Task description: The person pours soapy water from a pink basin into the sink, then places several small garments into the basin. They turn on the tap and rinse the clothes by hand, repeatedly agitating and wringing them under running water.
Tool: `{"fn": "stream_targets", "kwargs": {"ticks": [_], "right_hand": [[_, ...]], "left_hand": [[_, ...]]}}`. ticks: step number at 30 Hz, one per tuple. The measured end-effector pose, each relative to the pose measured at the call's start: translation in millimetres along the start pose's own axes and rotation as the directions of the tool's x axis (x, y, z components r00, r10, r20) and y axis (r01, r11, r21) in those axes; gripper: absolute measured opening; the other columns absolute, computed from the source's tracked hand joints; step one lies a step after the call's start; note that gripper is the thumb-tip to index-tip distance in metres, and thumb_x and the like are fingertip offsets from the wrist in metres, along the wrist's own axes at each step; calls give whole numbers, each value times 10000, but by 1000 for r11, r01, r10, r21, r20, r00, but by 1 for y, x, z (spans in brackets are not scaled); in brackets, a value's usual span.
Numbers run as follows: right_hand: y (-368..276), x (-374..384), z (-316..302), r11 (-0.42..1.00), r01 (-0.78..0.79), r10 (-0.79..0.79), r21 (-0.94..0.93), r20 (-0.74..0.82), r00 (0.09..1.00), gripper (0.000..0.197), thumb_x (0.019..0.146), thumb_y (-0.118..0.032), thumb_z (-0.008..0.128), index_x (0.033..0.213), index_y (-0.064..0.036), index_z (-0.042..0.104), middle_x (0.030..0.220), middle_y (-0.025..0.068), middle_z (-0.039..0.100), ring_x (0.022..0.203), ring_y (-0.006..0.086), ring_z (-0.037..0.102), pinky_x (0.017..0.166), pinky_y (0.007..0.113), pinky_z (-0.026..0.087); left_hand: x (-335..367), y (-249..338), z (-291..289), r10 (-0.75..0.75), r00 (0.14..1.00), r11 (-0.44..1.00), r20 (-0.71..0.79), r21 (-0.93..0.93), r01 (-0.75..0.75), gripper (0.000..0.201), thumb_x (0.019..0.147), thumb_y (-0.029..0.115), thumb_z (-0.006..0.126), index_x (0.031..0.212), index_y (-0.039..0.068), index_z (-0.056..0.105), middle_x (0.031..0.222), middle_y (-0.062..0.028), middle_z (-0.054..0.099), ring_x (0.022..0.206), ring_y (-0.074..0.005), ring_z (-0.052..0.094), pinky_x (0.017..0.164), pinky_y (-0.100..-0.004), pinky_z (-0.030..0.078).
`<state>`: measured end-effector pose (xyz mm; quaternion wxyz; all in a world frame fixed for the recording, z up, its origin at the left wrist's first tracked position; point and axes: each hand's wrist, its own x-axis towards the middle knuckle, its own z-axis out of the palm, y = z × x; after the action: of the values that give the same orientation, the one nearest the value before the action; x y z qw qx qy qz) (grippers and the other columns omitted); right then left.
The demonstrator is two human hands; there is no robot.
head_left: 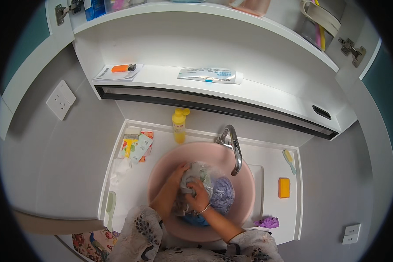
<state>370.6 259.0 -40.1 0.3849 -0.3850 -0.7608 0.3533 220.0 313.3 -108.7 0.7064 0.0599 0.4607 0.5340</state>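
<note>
Both hands are down inside a round pink basin point(244, 187) that holds wet cloth. My left hand point(177, 174) is at the left edge of a pale grey-green garment point(199, 171), its fingers curled against the fabric. My right hand point(198, 196), with a bracelet at the wrist, has its fingers bent into the same garment. A bunched lavender cloth point(222, 195) lies to the right of it, and some blue cloth point(196, 219) shows below my right wrist. A chrome faucet point(235, 150) arches over the basin's far right rim.
A yellow bottle point(179, 126) stands behind the basin. Packets point(138, 146) and a pale green comb-like item point(111, 209) lie left. On the right are a brush point(289, 161), an orange soap bar point(284, 187) and a purple scrunched item point(267, 222). A shelf above holds a tube point(209, 75) and lighter point(123, 68).
</note>
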Motion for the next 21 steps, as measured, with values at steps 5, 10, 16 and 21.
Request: {"fn": "stream_targets", "kwargs": {"ticks": [5, 10, 16, 21], "right_hand": [[-10, -5, 10, 997, -68, 60, -40, -161, 985, 172, 754, -196, 640, 823, -50, 581, 984, 208, 579, 927, 403, 553, 708, 446, 462], [12, 17, 4, 985, -162, 163, -59, 21, 986, 173, 818, -199, 586, 832, -27, 590, 823, 205, 601, 829, 369, 578, 676, 406, 446], [106, 62, -24, 846, -431, 516, -313, 279, 810, 202, 839, -207, 580, 905, -21, 622, 899, 192, 637, 888, 341, 597, 814, 370, 464], [169, 14, -5, 963, -239, 177, -126, -376, 910, 649, 706, -125, 693, 1295, -64, 426, 1096, 232, 554, 1030, 341, 538, 933, 351, 411]], "left_hand": [[-18, -15, 11, 114, 992, 993, 57, 15, -115, 410, 831, 254, 570, 1193, 66, 527, 1055, -167, 595, 911, -251, 600, 806, -380, 469], [-14, -31, 5, 301, 948, 870, 101, 378, -317, 421, 823, 266, 583, 1180, 48, 541, 1042, -172, 604, 927, -247, 600, 820, -371, 464], [-37, -11, -23, 349, 931, 215, 104, 958, -188, 436, 813, 281, 598, 1165, 25, 556, 1027, -177, 615, 945, -242, 601, 837, -360, 458], [-52, -16, -46, 557, 824, 159, 103, 961, -228, 568, 743, 250, 655, 1236, 18, 492, 1184, -205, 530, 1102, -317, 511, 950, -402, 385]]}}
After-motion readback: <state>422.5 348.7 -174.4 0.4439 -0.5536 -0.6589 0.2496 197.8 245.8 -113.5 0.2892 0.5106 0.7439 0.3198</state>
